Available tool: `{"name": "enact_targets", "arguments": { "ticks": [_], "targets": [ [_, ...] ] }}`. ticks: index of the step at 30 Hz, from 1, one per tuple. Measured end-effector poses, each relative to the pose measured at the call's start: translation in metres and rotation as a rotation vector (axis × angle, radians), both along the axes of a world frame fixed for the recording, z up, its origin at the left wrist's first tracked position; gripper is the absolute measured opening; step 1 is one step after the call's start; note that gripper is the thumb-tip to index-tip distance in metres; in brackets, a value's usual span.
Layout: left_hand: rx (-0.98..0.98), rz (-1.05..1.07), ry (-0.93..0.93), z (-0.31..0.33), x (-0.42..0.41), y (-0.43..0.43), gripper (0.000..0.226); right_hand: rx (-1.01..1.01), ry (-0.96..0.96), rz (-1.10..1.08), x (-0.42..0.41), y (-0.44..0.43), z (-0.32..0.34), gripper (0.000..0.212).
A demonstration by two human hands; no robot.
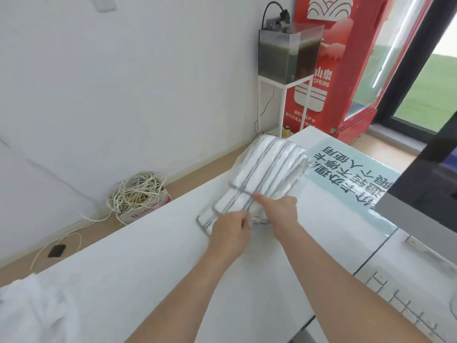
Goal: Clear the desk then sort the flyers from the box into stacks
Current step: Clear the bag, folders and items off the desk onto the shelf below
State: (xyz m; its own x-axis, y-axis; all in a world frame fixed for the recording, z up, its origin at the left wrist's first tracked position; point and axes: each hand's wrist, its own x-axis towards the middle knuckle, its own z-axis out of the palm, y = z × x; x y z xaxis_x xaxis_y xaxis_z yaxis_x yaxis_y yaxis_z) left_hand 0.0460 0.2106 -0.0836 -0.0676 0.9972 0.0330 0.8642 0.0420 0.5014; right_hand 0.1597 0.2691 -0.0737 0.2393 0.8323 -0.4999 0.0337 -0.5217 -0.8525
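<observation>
Room stock as I log it remotely, all placed from the red drinks cooler (pixel 346 70).
Just left: murky tank (pixel 284 53) on white stand (pixel 284 105), white wall (pixel 123 82). Right: dark-framed window (pixel 425 95), daylight, green outside. Below: wood floor (pixel 197 167), white desk (pixel 148 256). Far left: cord-filled box (pixel 138 194).

One left hand (pixel 230 227), one right hand (pixel 280 210), one striped cloth (pixel 267 169), one blue sign (pixel 351 177).

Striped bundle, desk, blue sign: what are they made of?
Bundle: soft folded cloth, white with grey stripes, likely towelling; shiny crinkles at its edge hint at clear plastic wrap. Desk: smooth matte white, probably laminate board. Sign: pale blue sheet, glossy glare patches, maybe laminated paper or film.
</observation>
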Motion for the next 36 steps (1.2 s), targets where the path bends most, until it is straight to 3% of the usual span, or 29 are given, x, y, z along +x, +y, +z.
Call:
{"name": "enact_targets", "arguments": {
  "ticks": [2,3,8,10,12,15,17,19,20,22,26,29,34,36],
  "targets": [
    [-0.044,-0.007,-0.09,0.009,-0.003,-0.033,0.028,0.003,-0.08,0.135,-0.003,-0.015,0.0,0.04],
    [-0.079,-0.004,-0.114,0.011,-0.008,-0.05,0.028,0.011,-0.093,0.206,-0.007,-0.025,-0.001,0.033],
    [-0.294,0.097,-0.336,0.023,-0.045,-0.13,0.021,0.037,-0.128,0.499,-0.042,-0.07,-0.003,0.018],
    [-0.289,0.149,-0.372,0.036,-0.062,-0.161,0.024,0.046,-0.164,0.573,-0.057,-0.085,-0.001,0.018],
    [-0.108,0.288,-0.301,0.052,-0.097,-0.197,0.026,0.072,-0.187,0.619,-0.07,-0.098,0.002,0.017],
    [0.222,0.658,0.045,0.052,-0.186,-0.264,0.026,0.086,-0.187,0.656,-0.083,-0.118,0.009,0.016],
    [0.063,0.903,0.196,0.032,-0.251,-0.309,0.042,0.091,-0.167,0.695,-0.09,-0.135,0.017,0.017],
    [-0.264,1.054,0.08,0.008,-0.286,-0.342,0.073,0.081,-0.177,0.75,-0.102,-0.156,0.021,0.014],
    [-0.356,1.062,0.012,-0.003,-0.292,-0.353,0.086,0.069,-0.202,0.789,-0.109,-0.168,0.021,0.012],
    [-0.332,1.051,-0.094,-0.017,-0.296,-0.363,0.094,0.059,-0.257,0.844,-0.126,-0.193,0.017,0.012],
    [-0.096,1.015,-0.42,-0.005,-0.309,-0.367,0.057,0.083,-0.34,0.883,-0.151,-0.234,0.008,0.015],
    [0.045,0.824,-0.256,0.038,-0.311,-0.375,0.039,0.086,-0.388,0.908,-0.16,-0.25,0.007,0.025],
    [0.353,0.416,0.008,0.139,-0.286,-0.375,0.049,-0.005,-0.378,0.879,-0.163,-0.271,0.005,0.042],
    [0.488,0.331,-0.087,0.165,-0.274,-0.375,0.049,-0.023,-0.363,0.848,-0.162,-0.282,0.007,0.044]
  ]
}}
